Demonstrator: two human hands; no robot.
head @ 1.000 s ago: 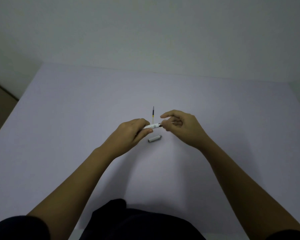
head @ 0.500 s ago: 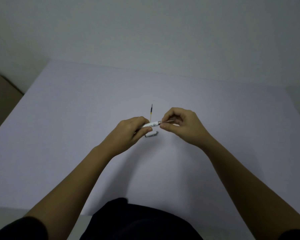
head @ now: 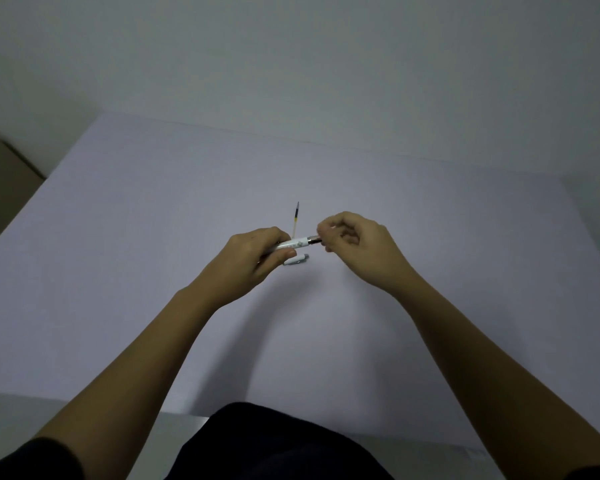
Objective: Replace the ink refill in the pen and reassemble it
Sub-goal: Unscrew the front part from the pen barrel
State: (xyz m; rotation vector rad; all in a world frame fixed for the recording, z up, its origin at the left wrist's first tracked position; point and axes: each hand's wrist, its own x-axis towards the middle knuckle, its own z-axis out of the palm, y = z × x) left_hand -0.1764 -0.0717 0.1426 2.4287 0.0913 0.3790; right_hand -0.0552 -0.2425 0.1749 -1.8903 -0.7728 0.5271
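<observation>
Centrally, just above a pale lavender table, the white pen barrel is held nearly level, tilted slightly up toward its right end, where a short darker metallic section shows. The barrel carries a faint printed pattern along its side, too small to read. The left hand wraps the barrel's left portion, thumb pressed along its near side and fingers curled over the top, so that end is hidden. The right hand is closed in a pinch at the barrel's dark right end, thumb and forefinger meeting there while the other fingers curl into the palm; whatever small part it pinches is hidden by the fingertips. Just below the barrel, lying flat on the table, is a short white pen piece with a darker tip pointing right, close to the left thumb but apart from it. Behind the hands a thin ink refill lies on the table, pointing away from the person, its far part dark, its near part yellowish-clear, its near end passing out of sight behind the left hand's fingers. Counted: one held barrel, one loose short piece, one loose refill, two bare hands. Dark clothing fills the lower edge of the view.
</observation>
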